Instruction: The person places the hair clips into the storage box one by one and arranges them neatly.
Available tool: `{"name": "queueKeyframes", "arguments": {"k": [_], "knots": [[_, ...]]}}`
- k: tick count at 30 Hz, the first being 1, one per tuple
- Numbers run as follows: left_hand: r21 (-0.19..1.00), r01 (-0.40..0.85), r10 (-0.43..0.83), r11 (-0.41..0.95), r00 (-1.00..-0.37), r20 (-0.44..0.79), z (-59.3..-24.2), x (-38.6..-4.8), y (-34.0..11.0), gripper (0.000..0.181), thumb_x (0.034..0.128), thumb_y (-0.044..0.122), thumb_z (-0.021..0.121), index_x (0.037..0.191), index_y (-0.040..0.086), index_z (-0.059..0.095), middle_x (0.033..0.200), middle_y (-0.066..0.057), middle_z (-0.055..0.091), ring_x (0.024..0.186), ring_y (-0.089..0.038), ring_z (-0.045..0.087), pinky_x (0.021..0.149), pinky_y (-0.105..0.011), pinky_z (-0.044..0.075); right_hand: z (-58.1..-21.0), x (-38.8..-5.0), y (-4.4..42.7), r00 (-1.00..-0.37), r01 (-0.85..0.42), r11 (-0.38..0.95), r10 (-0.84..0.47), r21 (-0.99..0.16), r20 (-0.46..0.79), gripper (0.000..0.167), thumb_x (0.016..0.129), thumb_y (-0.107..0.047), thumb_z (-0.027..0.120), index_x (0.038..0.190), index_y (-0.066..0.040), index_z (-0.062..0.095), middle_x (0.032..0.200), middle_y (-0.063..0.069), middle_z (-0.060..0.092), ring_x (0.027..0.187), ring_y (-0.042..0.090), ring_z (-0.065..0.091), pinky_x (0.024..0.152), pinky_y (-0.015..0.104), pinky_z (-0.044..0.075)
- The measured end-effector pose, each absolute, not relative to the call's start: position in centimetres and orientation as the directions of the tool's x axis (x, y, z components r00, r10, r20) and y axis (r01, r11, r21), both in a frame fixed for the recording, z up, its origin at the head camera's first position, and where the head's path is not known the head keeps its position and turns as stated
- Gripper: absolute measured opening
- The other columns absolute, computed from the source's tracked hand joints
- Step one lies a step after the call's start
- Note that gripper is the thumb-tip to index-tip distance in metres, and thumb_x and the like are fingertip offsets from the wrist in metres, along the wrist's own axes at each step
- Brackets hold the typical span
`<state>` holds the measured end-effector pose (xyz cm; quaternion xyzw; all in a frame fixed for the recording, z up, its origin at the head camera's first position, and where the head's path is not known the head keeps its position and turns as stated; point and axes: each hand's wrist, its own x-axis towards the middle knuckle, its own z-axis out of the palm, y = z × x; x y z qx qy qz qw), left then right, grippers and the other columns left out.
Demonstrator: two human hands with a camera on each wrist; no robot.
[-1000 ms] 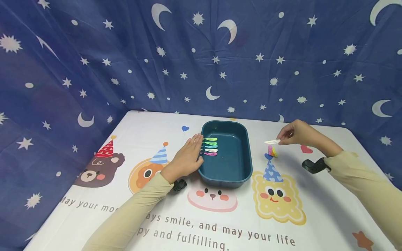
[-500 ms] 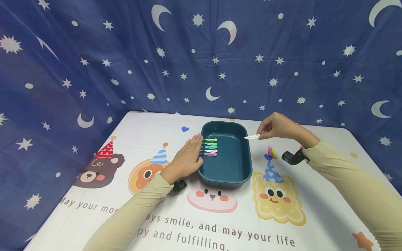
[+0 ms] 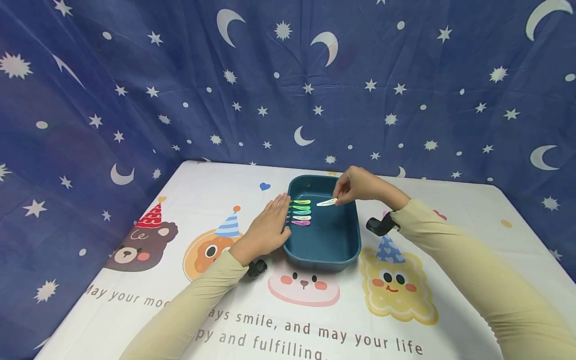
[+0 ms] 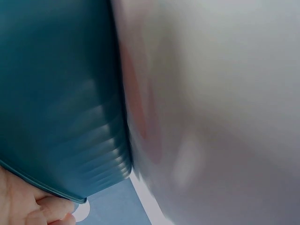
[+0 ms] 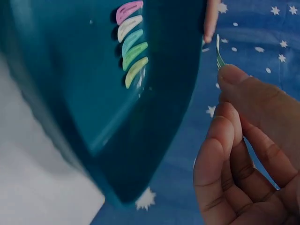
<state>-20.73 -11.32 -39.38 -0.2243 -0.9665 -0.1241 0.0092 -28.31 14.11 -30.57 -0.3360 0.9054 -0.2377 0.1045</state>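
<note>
My right hand point(image 3: 355, 186) pinches a white snap hair clip point(image 3: 326, 202) by one end between thumb and fingertips, above the dark teal bin point(image 3: 326, 245). In the right wrist view that hair clip point(image 5: 219, 54) shows edge-on. Inside the bin, along its left side, several hair clips lie in a row: yellow point(image 3: 302, 202), green point(image 3: 301, 208), light blue point(image 3: 301, 212), white point(image 3: 301, 218) and pink point(image 3: 300, 223). My left hand point(image 3: 267, 225) rests against the bin's left rim with its fingers straight; the left wrist view shows its fingers point(image 4: 51, 208) beside the rim.
On the table right of the bin, a bit of a pink clip point(image 3: 385, 213) peeks out behind my right wrist camera point(image 3: 381, 225); the rest there is hidden. A printed white cloth point(image 3: 360, 330) covers the table. Behind it hangs a blue star-patterned curtain point(image 3: 279, 125).
My right hand has carried the white hair clip leftward, from above the clips on the table to over the bin. The left hand has stayed at the rim.
</note>
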Motion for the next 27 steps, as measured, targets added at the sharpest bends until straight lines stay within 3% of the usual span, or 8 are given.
{"name": "queueKeyframes", "arguments": {"k": [12,27], "knots": [[0.243,0.431,0.428,0.869,-0.901,0.068,-39.3,-20.7,-11.3,0.071,0.0926,0.025,0.044,0.150,-0.001,0.011,0.158,-0.013,0.013,0.148,-0.024,0.008,0.121,-0.038,0.010,-33.5,-28.8,10.0,-0.680,-0.601,0.603,-0.731,-0.524,-0.062,0.004,0.070,-0.001,0.077,0.073,-0.002,0.073,0.071,0.008,0.072,0.059,0.005,0.060,0.060,0.022,0.054],[0.244,0.446,0.438,0.861,-0.894,0.091,-39.5,-20.8,-11.3,0.069,0.0917,0.023,0.043,0.149,-0.002,0.013,0.158,-0.014,0.015,0.147,-0.025,0.012,0.121,-0.038,0.012,-36.4,-29.1,7.3,-0.700,-0.540,0.680,-0.690,-0.495,-0.184,0.006,0.070,-0.005,0.079,0.073,-0.005,0.074,0.070,0.004,0.071,0.057,0.005,0.054,0.058,0.016,0.051]]}}
